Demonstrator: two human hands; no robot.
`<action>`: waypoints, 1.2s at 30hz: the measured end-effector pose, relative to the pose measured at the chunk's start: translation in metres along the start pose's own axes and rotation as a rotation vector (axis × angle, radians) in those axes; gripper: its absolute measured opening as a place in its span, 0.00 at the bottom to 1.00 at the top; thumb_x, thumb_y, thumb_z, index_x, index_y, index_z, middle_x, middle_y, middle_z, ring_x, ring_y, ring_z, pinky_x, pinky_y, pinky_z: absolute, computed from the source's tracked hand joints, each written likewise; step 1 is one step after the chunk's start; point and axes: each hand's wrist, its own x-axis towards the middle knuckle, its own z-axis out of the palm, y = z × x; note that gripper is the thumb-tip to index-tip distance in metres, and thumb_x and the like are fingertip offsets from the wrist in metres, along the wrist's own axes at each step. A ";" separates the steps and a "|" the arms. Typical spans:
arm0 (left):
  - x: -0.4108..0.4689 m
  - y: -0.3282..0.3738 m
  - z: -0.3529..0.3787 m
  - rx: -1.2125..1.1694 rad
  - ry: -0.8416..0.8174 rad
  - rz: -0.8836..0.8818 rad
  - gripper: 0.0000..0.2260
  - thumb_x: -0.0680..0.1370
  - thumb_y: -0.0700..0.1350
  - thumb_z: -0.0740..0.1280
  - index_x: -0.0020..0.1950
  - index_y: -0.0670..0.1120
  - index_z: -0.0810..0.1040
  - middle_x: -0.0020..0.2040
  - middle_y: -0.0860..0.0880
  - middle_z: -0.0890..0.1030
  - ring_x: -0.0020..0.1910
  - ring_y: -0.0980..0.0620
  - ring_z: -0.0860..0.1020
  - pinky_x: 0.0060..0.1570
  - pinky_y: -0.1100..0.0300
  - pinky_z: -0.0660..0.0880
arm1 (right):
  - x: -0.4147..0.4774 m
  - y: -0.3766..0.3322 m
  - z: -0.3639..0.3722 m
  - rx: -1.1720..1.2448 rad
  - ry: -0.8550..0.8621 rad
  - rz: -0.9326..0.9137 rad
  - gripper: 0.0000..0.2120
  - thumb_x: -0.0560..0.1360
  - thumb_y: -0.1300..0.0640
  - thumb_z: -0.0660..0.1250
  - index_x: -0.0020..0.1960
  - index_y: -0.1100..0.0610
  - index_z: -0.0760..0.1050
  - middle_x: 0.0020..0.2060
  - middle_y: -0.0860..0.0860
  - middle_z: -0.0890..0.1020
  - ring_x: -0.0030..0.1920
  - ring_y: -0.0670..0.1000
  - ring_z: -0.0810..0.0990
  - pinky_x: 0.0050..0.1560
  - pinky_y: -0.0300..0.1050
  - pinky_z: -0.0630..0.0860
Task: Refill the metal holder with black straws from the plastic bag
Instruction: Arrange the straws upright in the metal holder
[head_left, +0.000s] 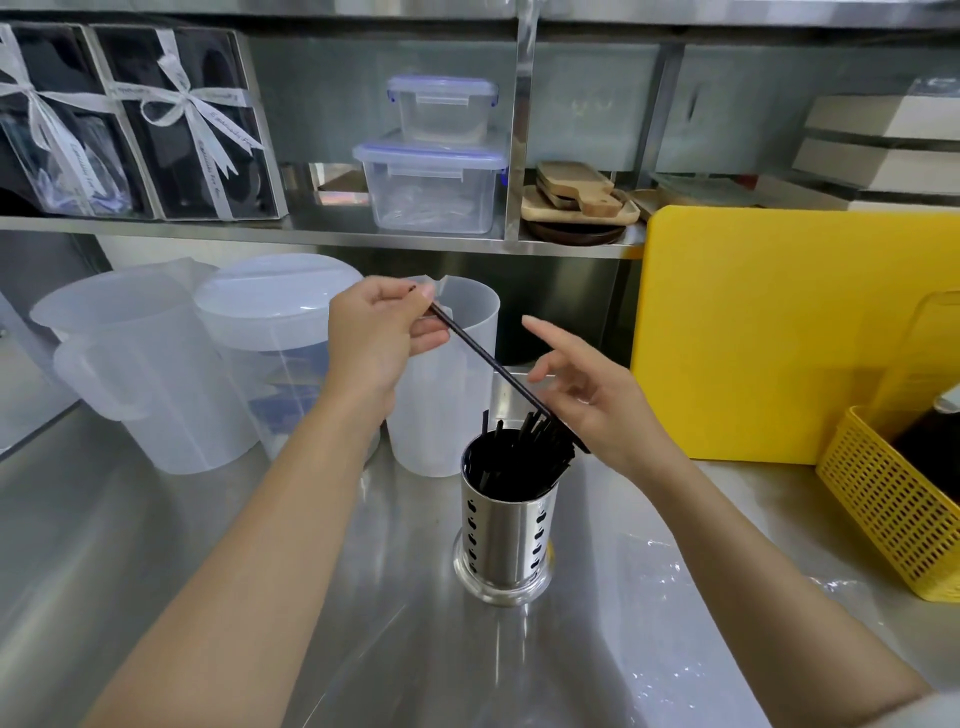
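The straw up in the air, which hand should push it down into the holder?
Probably the left hand: it pinches the straw at its top end. The right hand only touches its lower end above the holder.

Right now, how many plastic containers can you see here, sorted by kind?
Translucent pitchers on the counter: 3 (left, lidded middle, behind the hands)
Clear lidded boxes on the shelf: 2 (small stacked on large)
Yellow perforated basket: 1
Total: 6
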 end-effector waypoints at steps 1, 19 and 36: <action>-0.001 -0.005 0.000 -0.028 0.012 -0.040 0.03 0.75 0.41 0.68 0.42 0.45 0.77 0.39 0.46 0.82 0.34 0.54 0.83 0.39 0.61 0.81 | 0.000 -0.002 -0.003 -0.007 -0.022 -0.027 0.29 0.74 0.67 0.63 0.63 0.37 0.64 0.41 0.42 0.76 0.42 0.41 0.77 0.48 0.30 0.76; -0.038 -0.020 0.030 0.353 -0.465 0.382 0.14 0.75 0.46 0.67 0.58 0.57 0.72 0.49 0.58 0.75 0.50 0.60 0.74 0.47 0.73 0.71 | -0.002 0.020 -0.008 0.006 0.038 0.195 0.07 0.73 0.56 0.67 0.38 0.58 0.79 0.32 0.50 0.80 0.35 0.45 0.78 0.41 0.40 0.74; -0.037 -0.081 0.028 0.986 -0.616 0.542 0.11 0.78 0.43 0.59 0.53 0.50 0.80 0.51 0.52 0.83 0.49 0.46 0.77 0.50 0.54 0.72 | -0.017 0.057 -0.021 0.089 0.105 0.432 0.02 0.73 0.60 0.67 0.45 0.57 0.78 0.33 0.48 0.78 0.33 0.45 0.74 0.32 0.31 0.70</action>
